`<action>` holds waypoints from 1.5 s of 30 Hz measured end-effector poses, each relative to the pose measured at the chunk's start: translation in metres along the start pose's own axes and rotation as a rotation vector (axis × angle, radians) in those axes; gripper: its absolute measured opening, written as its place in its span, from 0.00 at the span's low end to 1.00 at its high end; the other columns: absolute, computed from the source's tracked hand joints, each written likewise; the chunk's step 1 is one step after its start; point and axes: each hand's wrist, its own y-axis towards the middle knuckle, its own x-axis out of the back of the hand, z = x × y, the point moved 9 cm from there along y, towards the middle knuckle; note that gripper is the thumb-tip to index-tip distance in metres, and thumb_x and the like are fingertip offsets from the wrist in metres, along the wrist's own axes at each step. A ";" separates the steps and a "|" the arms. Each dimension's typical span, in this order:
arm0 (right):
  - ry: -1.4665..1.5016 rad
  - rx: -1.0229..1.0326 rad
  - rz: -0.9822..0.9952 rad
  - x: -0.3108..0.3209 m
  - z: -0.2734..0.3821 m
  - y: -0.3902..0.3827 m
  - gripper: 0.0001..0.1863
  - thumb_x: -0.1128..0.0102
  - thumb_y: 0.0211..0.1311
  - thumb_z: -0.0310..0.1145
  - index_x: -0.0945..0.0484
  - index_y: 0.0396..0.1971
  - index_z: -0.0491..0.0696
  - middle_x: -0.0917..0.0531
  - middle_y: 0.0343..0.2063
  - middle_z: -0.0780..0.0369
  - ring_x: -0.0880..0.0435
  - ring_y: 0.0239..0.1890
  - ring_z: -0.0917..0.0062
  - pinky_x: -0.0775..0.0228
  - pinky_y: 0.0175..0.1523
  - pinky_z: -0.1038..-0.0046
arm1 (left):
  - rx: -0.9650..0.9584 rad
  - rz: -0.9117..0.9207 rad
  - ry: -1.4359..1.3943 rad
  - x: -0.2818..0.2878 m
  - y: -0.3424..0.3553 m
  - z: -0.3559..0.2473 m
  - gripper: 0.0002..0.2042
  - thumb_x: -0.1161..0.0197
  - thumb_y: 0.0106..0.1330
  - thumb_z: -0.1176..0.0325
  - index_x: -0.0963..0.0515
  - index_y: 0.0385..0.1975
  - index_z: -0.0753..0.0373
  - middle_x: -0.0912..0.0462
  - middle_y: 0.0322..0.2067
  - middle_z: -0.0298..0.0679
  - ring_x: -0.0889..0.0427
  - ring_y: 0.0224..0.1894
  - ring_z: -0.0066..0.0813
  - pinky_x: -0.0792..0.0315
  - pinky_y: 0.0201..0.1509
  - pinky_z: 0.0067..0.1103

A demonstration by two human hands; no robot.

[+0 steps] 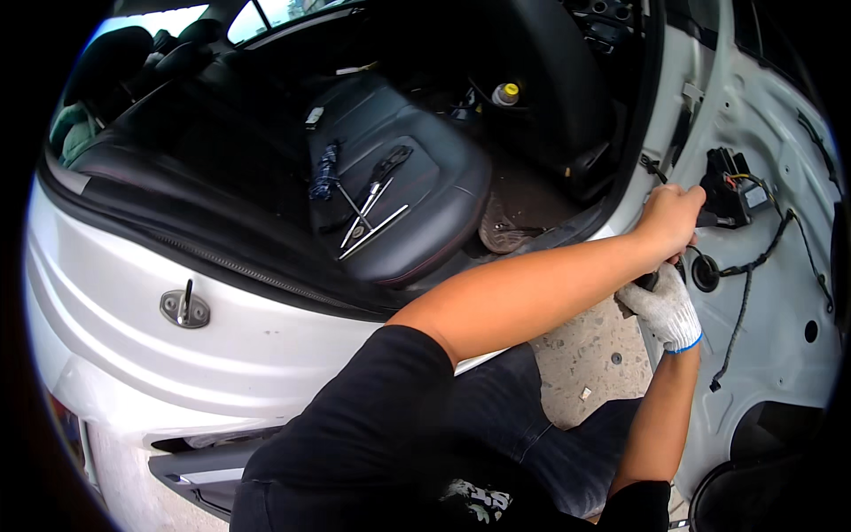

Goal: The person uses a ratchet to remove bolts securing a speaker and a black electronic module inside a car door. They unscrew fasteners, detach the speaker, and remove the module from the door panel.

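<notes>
1. The left hand [672, 220], bare, was raised beside the door [784, 301], its fingers bent and mostly turned from view; what they pinched, if anything, I could not tell.
2. A dark rod [714, 219] showed just past its knuckles, pointing toward the latch [734, 182] on the door.
3. The right hand [665, 306] wore a white glove with a blue edge and sat just below the left – its fingers were curled about a dark part [648, 282], largely hidden, at the near side of the door.
4. Near both hands, a round grommet [706, 273] sat on the door's bare metal, with a wire harness [761, 259] running from it up toward the latch; one loose branch hung down, ending in a small plug [715, 386].
5. Well apart from the hands, several tools [362, 217] lay on the black seat [456, 173].
6. A yellow-capped bottle [505, 95] stood farther inside – near the front seat [554, 80].
7. A striker [185, 308] was fixed to the white body [266, 355].
</notes>
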 end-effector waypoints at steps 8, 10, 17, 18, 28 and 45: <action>0.040 0.151 -0.263 0.021 -0.026 0.064 0.22 0.39 0.53 0.38 0.24 0.42 0.36 0.24 0.13 0.63 0.27 0.12 0.82 0.38 0.17 0.81 | -0.702 -0.055 0.840 -0.017 -0.011 -0.041 0.15 0.37 0.53 0.62 0.26 0.31 0.69 0.21 0.24 0.50 0.19 0.27 0.48 0.25 0.36 0.35; 0.038 0.047 -0.117 0.017 -0.009 0.025 0.22 0.39 0.53 0.38 0.24 0.42 0.36 0.24 0.12 0.63 0.28 0.10 0.82 0.39 0.16 0.81 | -0.687 -0.035 0.640 -0.011 -0.004 -0.032 0.13 0.39 0.54 0.62 0.27 0.29 0.67 0.23 0.20 0.47 0.21 0.22 0.42 0.25 0.31 0.35; 0.249 0.026 0.087 0.015 0.038 -0.049 0.21 0.38 0.51 0.40 0.24 0.39 0.39 0.22 0.15 0.63 0.25 0.15 0.83 0.34 0.21 0.81 | 0.229 0.086 -0.425 -0.004 -0.005 0.008 0.13 0.48 0.64 0.57 0.33 0.37 0.62 0.36 0.17 0.30 0.42 0.13 0.16 0.46 0.15 0.17; 0.052 0.132 0.088 -0.002 0.034 -0.020 0.19 0.38 0.50 0.40 0.23 0.36 0.39 0.21 0.18 0.60 0.23 0.20 0.77 0.31 0.26 0.75 | 0.067 0.082 -0.119 0.002 -0.012 -0.008 0.12 0.46 0.65 0.60 0.31 0.38 0.63 0.37 0.17 0.30 0.41 0.14 0.14 0.48 0.14 0.17; -0.060 0.067 0.113 -0.009 0.027 -0.007 0.18 0.39 0.54 0.47 0.20 0.27 0.44 0.20 0.16 0.63 0.24 0.16 0.78 0.30 0.24 0.72 | -0.234 0.131 0.484 -0.008 -0.007 -0.028 0.16 0.42 0.63 0.59 0.25 0.41 0.67 0.30 0.13 0.34 0.28 0.15 0.23 0.31 0.20 0.20; -0.121 -0.015 0.182 -0.034 0.012 0.016 0.19 0.42 0.59 0.40 0.24 0.44 0.43 0.19 0.28 0.62 0.20 0.30 0.79 0.26 0.36 0.74 | -0.509 0.120 0.659 -0.001 -0.016 -0.024 0.17 0.42 0.63 0.60 0.24 0.43 0.68 0.25 0.17 0.37 0.31 0.15 0.24 0.34 0.22 0.23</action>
